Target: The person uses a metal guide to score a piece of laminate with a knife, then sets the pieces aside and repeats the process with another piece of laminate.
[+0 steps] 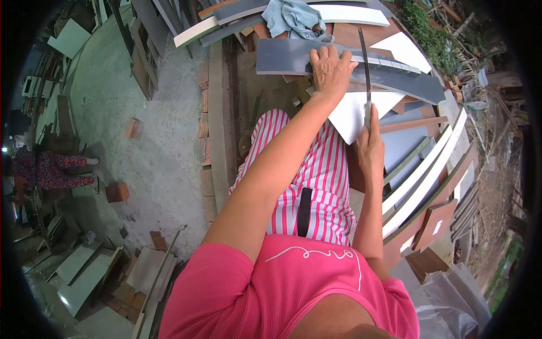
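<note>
Here, the right hand (371,148) grips one bladed tool (367,76).

In front of me, the person's left hand (332,70) rests across a dark grey board (279,56). The right hand (371,148) grips a long, narrow blade (366,70) by its handle; the blade crosses over the board, contact unclear. A pale blue cloth (289,20) lies just beyond. A brick (117,192) sits on the concrete floor (164,147), left.
</note>
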Demonstrator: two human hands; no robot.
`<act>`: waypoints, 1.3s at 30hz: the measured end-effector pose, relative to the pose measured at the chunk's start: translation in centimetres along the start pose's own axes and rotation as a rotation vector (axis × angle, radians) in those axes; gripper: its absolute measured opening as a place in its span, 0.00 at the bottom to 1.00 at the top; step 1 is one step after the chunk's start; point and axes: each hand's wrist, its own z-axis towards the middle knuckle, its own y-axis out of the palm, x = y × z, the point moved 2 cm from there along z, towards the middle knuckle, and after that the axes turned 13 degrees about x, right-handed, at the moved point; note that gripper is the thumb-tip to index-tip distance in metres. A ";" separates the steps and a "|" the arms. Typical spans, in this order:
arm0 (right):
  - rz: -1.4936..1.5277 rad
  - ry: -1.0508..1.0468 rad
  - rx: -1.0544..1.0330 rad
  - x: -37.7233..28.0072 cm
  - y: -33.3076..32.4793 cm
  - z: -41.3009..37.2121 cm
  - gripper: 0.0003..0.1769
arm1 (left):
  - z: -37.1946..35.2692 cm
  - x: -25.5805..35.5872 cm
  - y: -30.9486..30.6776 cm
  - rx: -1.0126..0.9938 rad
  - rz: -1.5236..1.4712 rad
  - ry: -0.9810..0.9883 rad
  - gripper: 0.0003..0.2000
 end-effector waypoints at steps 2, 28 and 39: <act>-0.081 0.041 -0.002 1.0 -0.9 -3.1 0.31 | 0.0 -0.1 0.1 0.003 0.000 0.004 0.12; -0.094 0.059 -0.036 -0.5 -4.2 -3.2 0.32 | -0.1 -0.5 0.3 0.020 0.009 0.043 0.12; -0.056 -0.088 0.007 -1.2 2.2 7.5 0.31 | 0.0 -0.6 0.2 0.038 0.011 0.029 0.13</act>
